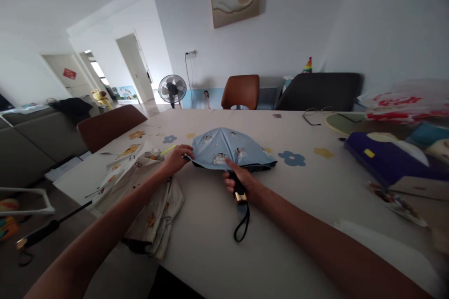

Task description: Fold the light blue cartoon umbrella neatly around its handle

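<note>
A light blue umbrella (pixel 229 145) with small cartoon prints lies partly folded on the white table, its canopy fanned out away from me. My right hand (pixel 240 180) is wrapped round its black handle, with the thumb up by the canopy's near edge. Below that hand show a gold band and a black wrist loop (pixel 242 226). My left hand (pixel 180 158) pinches the left corner of the blue canopy. Under and beside my left forearm, a cream umbrella (pixel 154 217) with bear prints lies loosely folded, its black handle (pixel 40 236) sticking out past the table's left edge.
On the table's right are a purple box (pixel 396 159), eyeglasses (pixel 315 114) and a red-and-white plastic bag (pixel 407 105). Flower patterns (pixel 292 158) mark the tabletop. Brown chairs (pixel 241 91) and a dark chair (pixel 321 91) stand around it. A fan (pixel 172 88) stands behind.
</note>
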Demonstrator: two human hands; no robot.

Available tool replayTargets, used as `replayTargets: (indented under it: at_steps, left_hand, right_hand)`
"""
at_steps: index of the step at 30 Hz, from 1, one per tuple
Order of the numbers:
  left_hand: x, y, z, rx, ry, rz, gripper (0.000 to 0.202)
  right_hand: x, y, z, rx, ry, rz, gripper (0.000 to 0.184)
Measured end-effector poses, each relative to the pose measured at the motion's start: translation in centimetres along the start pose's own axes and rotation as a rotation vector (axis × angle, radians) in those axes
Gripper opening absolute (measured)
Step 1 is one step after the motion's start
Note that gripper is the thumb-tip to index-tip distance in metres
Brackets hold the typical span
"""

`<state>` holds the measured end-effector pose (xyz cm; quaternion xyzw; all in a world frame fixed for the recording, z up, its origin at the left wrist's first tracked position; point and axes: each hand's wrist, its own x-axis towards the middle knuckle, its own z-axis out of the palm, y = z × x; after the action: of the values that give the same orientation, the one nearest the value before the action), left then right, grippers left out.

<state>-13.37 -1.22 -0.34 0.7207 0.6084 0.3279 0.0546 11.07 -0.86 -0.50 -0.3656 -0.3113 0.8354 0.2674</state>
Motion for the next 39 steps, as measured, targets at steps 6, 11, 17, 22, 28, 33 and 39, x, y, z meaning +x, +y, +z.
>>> replayTargets:
  at_steps: [6, 11, 17, 22, 28, 33, 39]
  left_hand:
    - [-0.3, -1.1, -0.2, 0.054, -0.006, -0.043, 0.027]
    - [1.3, -0.8, -0.3, 0.005, 0.089, -0.162, 0.034]
    - [5.9, 3.1, 0.8, -0.274, 0.204, -0.225, 0.031]
    - [8.3, 5.6, -0.2, -0.443, 0.235, -0.135, 0.036]
    - [8.6, 6.5, -2.4, -0.462, 0.251, -0.096, 0.024]
    - [9.2, 6.4, -3.4, -0.386, 0.135, -0.040, 0.028]
    - [8.9, 3.6, -2.9, -0.300, -0.065, -0.098, 0.045]
  right_hand:
    - [0.5, 0.4, -0.4, -0.073, -0.019, -0.026, 0.024]
    - [0.4, 0.5, -0.2, -0.162, 0.005, -0.017, 0.027]
    - [-0.1, 1.4, 0.0, -0.283, 0.033, -0.060, 0.030]
    - [-0.3, 2.3, 0.1, -0.376, 0.045, -0.167, 0.033]
    - [-0.5, 2.5, 0.7, -0.430, 0.088, -0.238, 0.037]
    - [-0.4, 2.4, 0.7, -0.432, 0.087, -0.227, 0.034]
    - [-0.6, 2.2, 0.7, -0.429, 0.078, -0.176, 0.036]
